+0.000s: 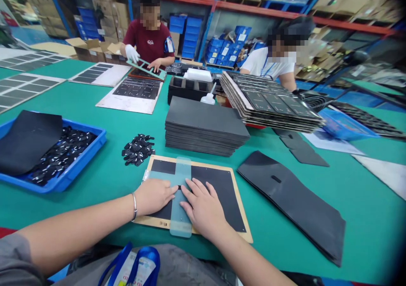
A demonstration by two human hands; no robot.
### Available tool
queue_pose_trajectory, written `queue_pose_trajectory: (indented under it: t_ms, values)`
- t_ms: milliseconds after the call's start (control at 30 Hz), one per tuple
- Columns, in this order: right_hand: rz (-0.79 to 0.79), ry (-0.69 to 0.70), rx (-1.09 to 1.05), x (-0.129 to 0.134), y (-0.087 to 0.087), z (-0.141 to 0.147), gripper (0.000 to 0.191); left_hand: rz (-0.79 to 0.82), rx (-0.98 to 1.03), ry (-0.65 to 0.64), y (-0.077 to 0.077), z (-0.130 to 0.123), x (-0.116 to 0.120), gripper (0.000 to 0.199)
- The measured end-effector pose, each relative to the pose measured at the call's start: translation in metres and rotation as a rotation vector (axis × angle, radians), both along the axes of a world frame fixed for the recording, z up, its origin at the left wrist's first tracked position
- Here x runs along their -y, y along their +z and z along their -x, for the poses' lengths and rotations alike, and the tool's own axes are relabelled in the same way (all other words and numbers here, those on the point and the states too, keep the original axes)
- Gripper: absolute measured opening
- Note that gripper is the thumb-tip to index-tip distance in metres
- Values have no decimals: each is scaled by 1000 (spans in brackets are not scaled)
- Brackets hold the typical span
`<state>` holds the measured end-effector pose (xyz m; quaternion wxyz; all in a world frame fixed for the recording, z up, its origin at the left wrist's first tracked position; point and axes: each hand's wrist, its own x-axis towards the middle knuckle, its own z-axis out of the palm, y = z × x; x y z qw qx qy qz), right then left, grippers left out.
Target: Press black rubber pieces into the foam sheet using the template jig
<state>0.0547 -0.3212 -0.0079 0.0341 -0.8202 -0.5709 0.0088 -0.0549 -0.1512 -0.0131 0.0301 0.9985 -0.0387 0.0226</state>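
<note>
A translucent cross-shaped plastic template lies over a black sheet on a wood-edged board. A small black piece shows in the template near its middle. My left hand comes in from the left, one fingertip touching that piece; its other fingers are partly curled and hold nothing visible. From the right, my right hand rests flat on the template and sheet, fingers spread, with fingertips beside the piece. Behind the board sits a pile of small black pieces.
A blue tray of black pieces stands left. Beyond the board rises a stack of black sheets; more black sheets lie right. Stacked panels stand behind. Across the green table, one person handles a green frame; another sits right.
</note>
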Motion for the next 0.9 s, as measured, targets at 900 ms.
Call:
queue_pose_trajectory:
  t_ms: [900]
  values:
    - [-344, -600, -197, 64, 13, -56, 32, 530, 674, 621, 38, 155, -30, 52]
